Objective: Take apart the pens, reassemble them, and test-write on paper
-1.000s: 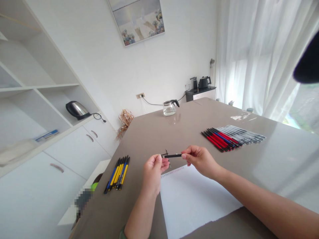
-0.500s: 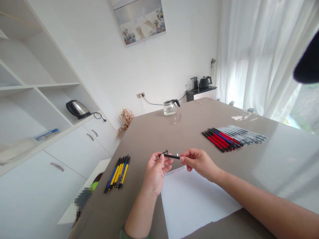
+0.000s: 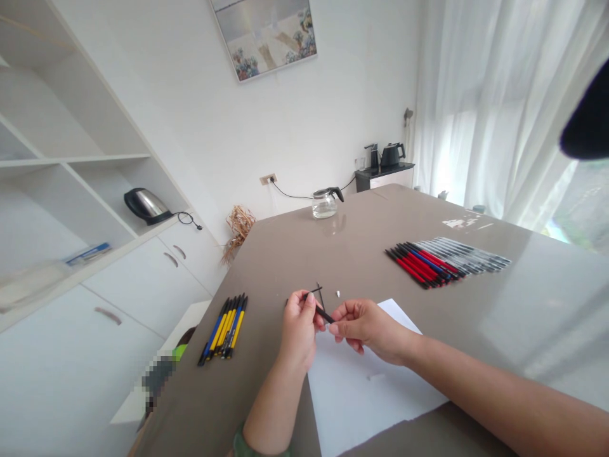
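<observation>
My left hand [image 3: 299, 327] and my right hand [image 3: 361, 325] meet over the near part of the brown table [image 3: 361, 241]. Both pinch a thin black pen [image 3: 324, 313] between their fingertips, the left at one end, the right at the other. A thin refill-like rod [image 3: 321, 295] and a tiny white bit [image 3: 337, 293] lie on the table just beyond the hands. A white sheet of paper [image 3: 366, 393] lies under and in front of the hands.
A bunch of yellow, blue and black pens [image 3: 226, 328] lies at the left. A row of red, blue and clear pens [image 3: 442, 260] lies at the right. A glass pot [image 3: 326, 204] stands at the far edge. White cabinets and a kettle [image 3: 145, 206] are on the left.
Both hands have come down and nearer to me, closing together on the black pen. A small white bit now lies on the table beyond them.
</observation>
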`<control>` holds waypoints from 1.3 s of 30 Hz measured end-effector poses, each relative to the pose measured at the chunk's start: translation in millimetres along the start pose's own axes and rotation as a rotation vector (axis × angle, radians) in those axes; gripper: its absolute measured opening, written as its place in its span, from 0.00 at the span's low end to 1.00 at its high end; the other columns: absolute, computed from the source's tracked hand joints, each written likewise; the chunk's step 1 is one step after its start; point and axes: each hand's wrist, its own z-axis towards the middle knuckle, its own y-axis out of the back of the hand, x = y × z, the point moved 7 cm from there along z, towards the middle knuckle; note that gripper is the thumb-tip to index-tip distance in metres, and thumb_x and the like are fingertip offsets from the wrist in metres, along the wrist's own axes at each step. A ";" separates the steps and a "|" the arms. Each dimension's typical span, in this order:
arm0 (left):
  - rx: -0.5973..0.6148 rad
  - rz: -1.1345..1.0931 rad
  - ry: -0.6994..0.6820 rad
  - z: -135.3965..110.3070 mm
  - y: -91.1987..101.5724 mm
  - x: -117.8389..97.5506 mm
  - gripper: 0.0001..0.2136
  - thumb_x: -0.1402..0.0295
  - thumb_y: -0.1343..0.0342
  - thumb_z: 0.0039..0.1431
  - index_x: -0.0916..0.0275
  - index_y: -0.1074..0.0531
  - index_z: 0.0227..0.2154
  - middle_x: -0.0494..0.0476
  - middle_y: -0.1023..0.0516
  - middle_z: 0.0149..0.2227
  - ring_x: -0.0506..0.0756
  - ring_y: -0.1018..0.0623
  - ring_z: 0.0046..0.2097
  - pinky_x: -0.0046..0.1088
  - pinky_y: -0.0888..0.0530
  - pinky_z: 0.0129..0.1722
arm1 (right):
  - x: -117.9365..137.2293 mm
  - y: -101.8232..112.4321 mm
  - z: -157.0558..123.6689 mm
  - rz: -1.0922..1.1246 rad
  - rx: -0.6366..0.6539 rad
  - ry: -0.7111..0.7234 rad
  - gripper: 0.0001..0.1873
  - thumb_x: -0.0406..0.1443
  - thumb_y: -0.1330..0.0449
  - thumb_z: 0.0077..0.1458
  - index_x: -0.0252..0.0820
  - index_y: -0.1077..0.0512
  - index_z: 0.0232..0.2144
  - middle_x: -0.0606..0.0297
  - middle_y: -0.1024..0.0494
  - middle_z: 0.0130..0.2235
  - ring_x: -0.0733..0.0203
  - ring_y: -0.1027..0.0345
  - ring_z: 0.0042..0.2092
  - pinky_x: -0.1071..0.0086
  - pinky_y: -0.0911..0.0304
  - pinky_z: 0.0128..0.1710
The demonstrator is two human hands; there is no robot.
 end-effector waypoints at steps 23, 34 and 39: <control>-0.150 0.001 0.001 4.6 22.4 -1.8 0.10 0.62 0.48 0.49 0.61 0.40 0.32 0.48 0.34 0.26 0.45 0.32 0.21 0.26 0.30 0.23 | 19.4 22.0 -15.5 -1.055 0.325 0.074 0.07 0.35 0.48 0.44 0.39 0.31 0.24 0.68 0.29 0.25 0.69 0.41 0.25 0.77 0.49 0.22; -0.154 -0.049 0.014 2.6 26.4 -3.4 0.11 0.62 0.47 0.48 0.62 0.40 0.32 0.48 0.34 0.24 0.45 0.32 0.21 0.26 0.29 0.22 | 25.2 35.0 -1.7 -1.129 0.007 0.104 0.10 0.36 0.47 0.45 0.43 0.31 0.33 0.65 0.28 0.32 0.65 0.37 0.29 0.75 0.46 0.27; -0.163 -0.068 0.023 1.7 27.4 -4.6 0.11 0.62 0.47 0.47 0.62 0.40 0.31 0.48 0.34 0.24 0.45 0.32 0.21 0.26 0.29 0.22 | 16.2 49.1 8.9 -1.189 -0.151 0.044 0.11 0.36 0.46 0.44 0.40 0.31 0.33 0.60 0.28 0.34 0.62 0.36 0.33 0.73 0.46 0.30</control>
